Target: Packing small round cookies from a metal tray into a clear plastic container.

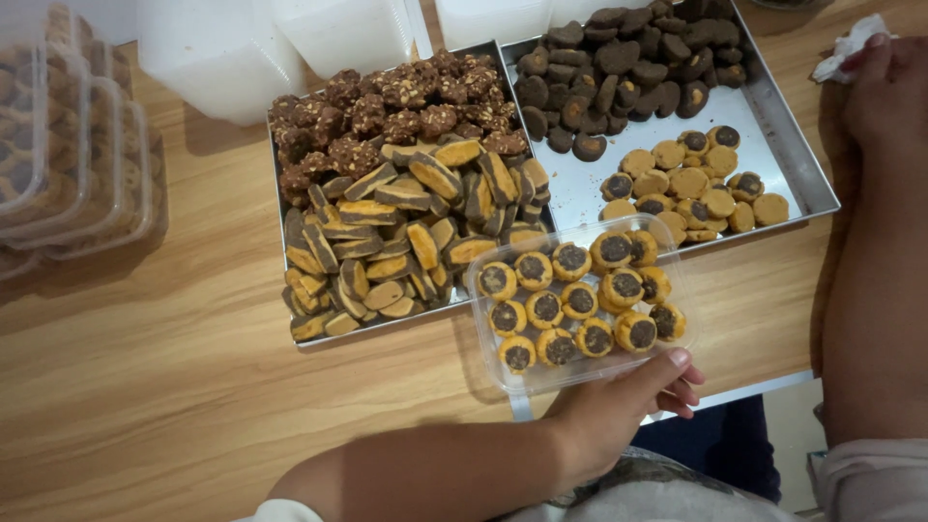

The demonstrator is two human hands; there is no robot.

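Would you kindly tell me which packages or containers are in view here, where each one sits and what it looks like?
Clear plastic box: held by the left hand at the table's near edge, shallow, rounded corners, holding round yellow cookies with dark centres.
Stacked clear boxes: far left on the table, filled with brownish cookies.
Empty white tubs: along the top edge, translucent, squarish.
No labels, signs or screens show.

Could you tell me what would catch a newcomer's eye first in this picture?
Probably the two metal trays heaped with cookies at the centre of the wooden table: dark nutty clusters and striped orange slices in the left one. In front, the left hand holds a clear plastic container of round orange cookies with dark centres, while the right hand rests at the upper right on a crumpled tissue.
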